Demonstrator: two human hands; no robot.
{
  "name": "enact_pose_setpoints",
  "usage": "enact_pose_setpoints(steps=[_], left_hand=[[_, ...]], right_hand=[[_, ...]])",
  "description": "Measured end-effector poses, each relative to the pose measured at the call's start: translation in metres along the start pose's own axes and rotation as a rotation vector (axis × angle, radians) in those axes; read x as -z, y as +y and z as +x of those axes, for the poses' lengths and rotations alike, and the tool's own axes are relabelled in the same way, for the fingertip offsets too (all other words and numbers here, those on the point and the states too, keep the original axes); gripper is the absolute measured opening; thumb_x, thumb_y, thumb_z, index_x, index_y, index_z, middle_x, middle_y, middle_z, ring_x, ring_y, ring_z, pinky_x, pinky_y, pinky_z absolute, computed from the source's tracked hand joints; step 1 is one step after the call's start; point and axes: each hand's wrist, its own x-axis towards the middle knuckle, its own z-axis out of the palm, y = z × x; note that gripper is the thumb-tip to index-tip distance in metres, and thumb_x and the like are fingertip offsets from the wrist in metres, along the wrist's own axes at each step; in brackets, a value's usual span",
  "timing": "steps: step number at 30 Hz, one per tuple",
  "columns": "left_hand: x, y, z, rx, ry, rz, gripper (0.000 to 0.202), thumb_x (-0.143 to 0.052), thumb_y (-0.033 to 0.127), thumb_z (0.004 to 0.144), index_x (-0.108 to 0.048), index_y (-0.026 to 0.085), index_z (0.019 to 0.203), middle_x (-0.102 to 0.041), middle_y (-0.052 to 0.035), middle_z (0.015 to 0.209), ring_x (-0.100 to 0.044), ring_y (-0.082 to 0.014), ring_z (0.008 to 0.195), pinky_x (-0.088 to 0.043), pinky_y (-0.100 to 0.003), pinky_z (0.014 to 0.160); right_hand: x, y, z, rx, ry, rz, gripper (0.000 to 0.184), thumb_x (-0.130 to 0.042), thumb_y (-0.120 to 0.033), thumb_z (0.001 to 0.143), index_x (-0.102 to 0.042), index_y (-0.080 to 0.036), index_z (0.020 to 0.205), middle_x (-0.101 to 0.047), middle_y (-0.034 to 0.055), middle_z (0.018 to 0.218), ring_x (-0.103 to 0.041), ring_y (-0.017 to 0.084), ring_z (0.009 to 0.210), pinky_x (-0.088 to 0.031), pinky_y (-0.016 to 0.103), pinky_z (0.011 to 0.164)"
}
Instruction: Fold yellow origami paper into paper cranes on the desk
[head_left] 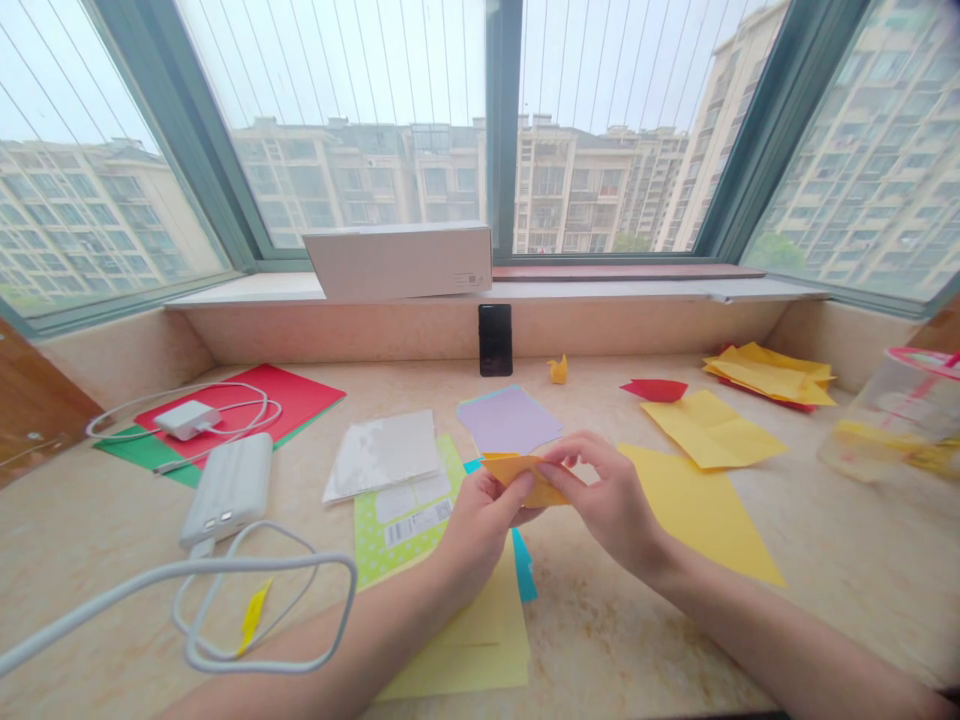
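Between my two hands, above the middle of the counter, is a folded piece of orange-yellow paper. My left hand grips its left part, thumb on top and fingers underneath. At the right end, my right hand pinches the paper between thumb and fingers. Part of the folded paper is hidden by my fingers. Beneath and around my hands lie a purple sheet, a pale yellow sheet, a blue piece of paper and a larger yellow sheet.
A white power bank with a looping cable sits left, near red paper. A black phone leans against the ledge under a white box. Folded yellow papers and a clear plastic cup stand right.
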Motion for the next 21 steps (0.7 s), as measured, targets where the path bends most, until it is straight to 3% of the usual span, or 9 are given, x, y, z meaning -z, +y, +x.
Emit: enact_pose_setpoints(steps=[9, 15, 21], left_hand=[[0.000, 0.003, -0.001, 0.012, 0.034, 0.010, 0.034, -0.075, 0.043, 0.082, -0.075, 0.016, 0.103, -0.075, -0.0098, 0.103, -0.069, -0.0248, 0.099, -0.054, -0.039, 0.092], [0.000, 0.004, 0.000, 0.010, 0.065, 0.017, 0.039, -0.076, 0.047, 0.079, -0.075, 0.013, 0.098, -0.075, -0.0105, 0.100, -0.070, -0.0258, 0.097, -0.053, -0.043, 0.096], [0.000, 0.005, 0.000, 0.022, 0.066, -0.023, 0.042, -0.075, 0.051, 0.079, -0.075, 0.012, 0.095, -0.075, -0.0119, 0.098, -0.070, -0.0276, 0.099, -0.052, -0.044, 0.096]], right_hand=[[0.005, 0.006, -0.002, 0.387, -0.042, -0.201, 0.018, -0.064, -0.014, 0.093, -0.073, -0.026, 0.103, -0.070, 0.0043, 0.091, -0.061, 0.022, 0.087, -0.047, 0.040, 0.080], [0.009, 0.009, -0.003, 0.484, -0.160, -0.287, 0.031, -0.061, -0.010, 0.093, -0.068, -0.025, 0.120, -0.069, 0.0063, 0.102, -0.061, 0.022, 0.096, -0.045, 0.040, 0.086], [0.010, 0.012, -0.002, 0.487, -0.201, -0.267, 0.037, -0.052, -0.004, 0.094, -0.067, -0.025, 0.120, -0.071, 0.0057, 0.103, -0.063, 0.021, 0.100, -0.045, 0.041, 0.089]])
